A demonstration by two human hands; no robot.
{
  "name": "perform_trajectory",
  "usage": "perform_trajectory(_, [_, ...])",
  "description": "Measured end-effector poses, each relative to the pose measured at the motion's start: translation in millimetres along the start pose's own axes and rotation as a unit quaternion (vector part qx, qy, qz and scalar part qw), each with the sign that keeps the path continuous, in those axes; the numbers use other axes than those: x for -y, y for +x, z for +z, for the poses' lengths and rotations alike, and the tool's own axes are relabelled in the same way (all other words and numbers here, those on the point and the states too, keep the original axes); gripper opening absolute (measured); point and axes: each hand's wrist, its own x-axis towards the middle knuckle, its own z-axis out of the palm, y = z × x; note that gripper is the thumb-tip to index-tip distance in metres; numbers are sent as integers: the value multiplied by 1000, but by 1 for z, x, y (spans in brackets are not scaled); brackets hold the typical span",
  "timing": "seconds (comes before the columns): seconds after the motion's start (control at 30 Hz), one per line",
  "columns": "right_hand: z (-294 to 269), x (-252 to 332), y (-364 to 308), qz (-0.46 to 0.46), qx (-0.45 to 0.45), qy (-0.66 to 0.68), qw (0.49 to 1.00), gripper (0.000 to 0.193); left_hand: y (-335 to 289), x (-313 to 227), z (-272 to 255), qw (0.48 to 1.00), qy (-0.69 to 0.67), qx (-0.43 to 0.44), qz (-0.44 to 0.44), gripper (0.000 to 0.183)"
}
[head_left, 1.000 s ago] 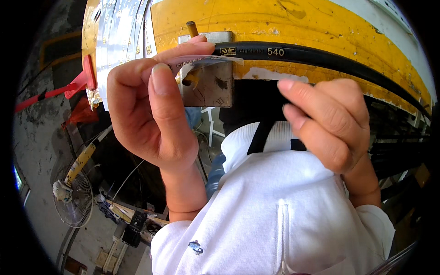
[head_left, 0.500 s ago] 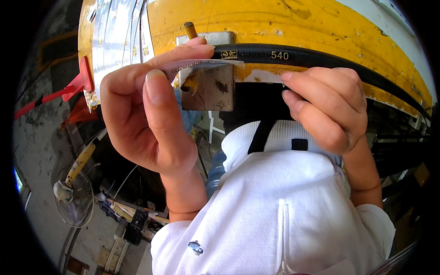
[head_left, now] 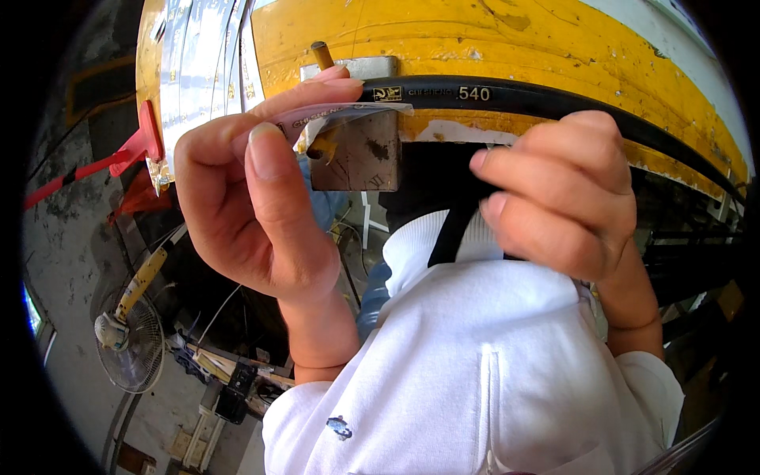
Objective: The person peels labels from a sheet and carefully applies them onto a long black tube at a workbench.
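Note:
A clear film strip (head_left: 348, 113) with gold lettering is pinched between the thumb and fingers of my left hand (head_left: 261, 182). Its free end curls to the right, just below a curved black tube (head_left: 538, 96) with gold printing. The outstretched fingers of that hand reach the tube's left end, hiding it. My right hand (head_left: 558, 194) is bent in the air below the tube, apart from it; its fingertips are slightly blurred, with a gap between them and nothing visible in it. A grey metal block (head_left: 366, 158) with a short brownish peg (head_left: 321, 54) stands behind my left hand.
The worn yellow bench (head_left: 443, 39) curves across the top, with printed film sheets (head_left: 202, 55) at its left end. A red-handled tool (head_left: 141, 142) juts past that end. A fan (head_left: 131, 348) stands at lower left.
My right fingertips have parted and moved slightly down and left, away from the tube. The tube and film have shifted slightly left in the picture; my left hand keeps its pinch.

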Motion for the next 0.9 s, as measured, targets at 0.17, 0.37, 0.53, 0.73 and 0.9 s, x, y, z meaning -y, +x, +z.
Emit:
perform_trajectory(0.17, [5,-6,5,-31,5,-75,997,24,-2,-1,-2,1000,19,-3,-1,18])
perform_trajectory(0.37, [4,-3,5,-32,24,-87,995,23,-2,-4,1,1000,3,-12,-11,19])
perform_trajectory(0.53, [1,-6,2,-29,27,-58,998,22,-3,-1,-2,1000,17,-3,-3,19])
perform_trajectory(0.73, [6,-8,4,-40,-5,-68,997,23,-3,-2,-2,1000,4,-8,-2,18])
perform_trajectory(0.9, [1,-7,-1,-48,37,-61,996,28,-3,2,-3,1000,12,2,9,18])
